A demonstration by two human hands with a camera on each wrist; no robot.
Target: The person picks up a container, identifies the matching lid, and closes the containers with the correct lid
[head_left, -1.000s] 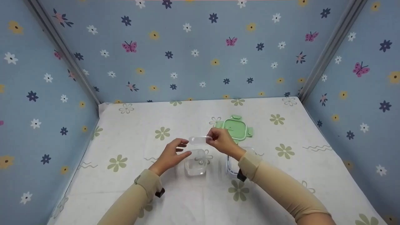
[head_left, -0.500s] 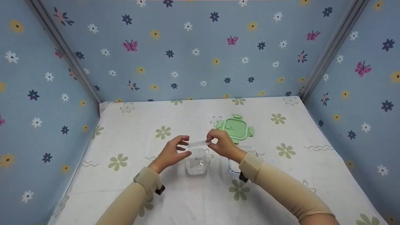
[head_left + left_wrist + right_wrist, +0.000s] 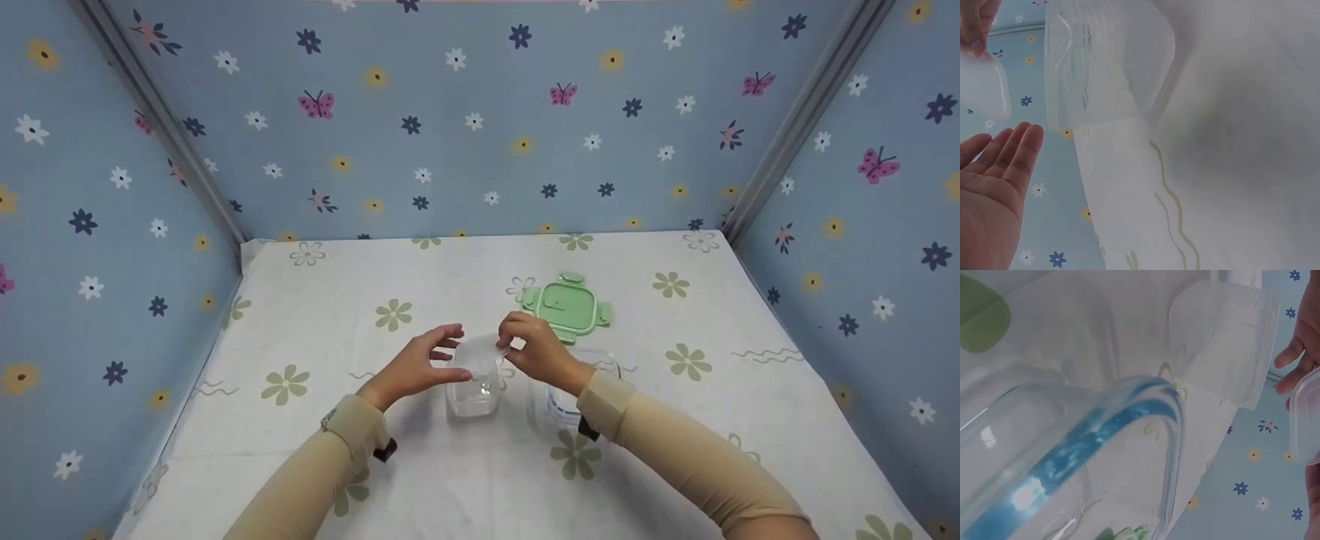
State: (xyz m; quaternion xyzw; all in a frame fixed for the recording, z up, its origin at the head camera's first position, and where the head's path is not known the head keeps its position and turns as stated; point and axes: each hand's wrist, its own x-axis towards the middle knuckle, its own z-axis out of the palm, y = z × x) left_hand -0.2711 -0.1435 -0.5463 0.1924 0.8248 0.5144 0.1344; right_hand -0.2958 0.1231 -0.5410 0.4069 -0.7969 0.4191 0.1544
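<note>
A small clear plastic container (image 3: 472, 396) stands on the white flowered tablecloth (image 3: 315, 450), also seen in the left wrist view (image 3: 1106, 62) and the right wrist view (image 3: 1224, 337). My right hand (image 3: 534, 349) pinches a clear plastic lid (image 3: 478, 351) by its right edge and holds it tilted just above the container's mouth. My left hand (image 3: 420, 365) hovers at the lid's left side with straight, spread fingers (image 3: 1013, 152), apart from the lid (image 3: 982, 84). A glass container (image 3: 574, 394) sits partly hidden under my right wrist; its rim (image 3: 1100, 439) fills the right wrist view.
A green clip-on lid (image 3: 568, 306) lies flat on the cloth behind my right hand. Blue flowered walls (image 3: 480, 112) close in the table at the back, left and right.
My right hand has lowered the clear lid from the air down onto the small container's mouth. My left hand has moved right, closer to the lid.
</note>
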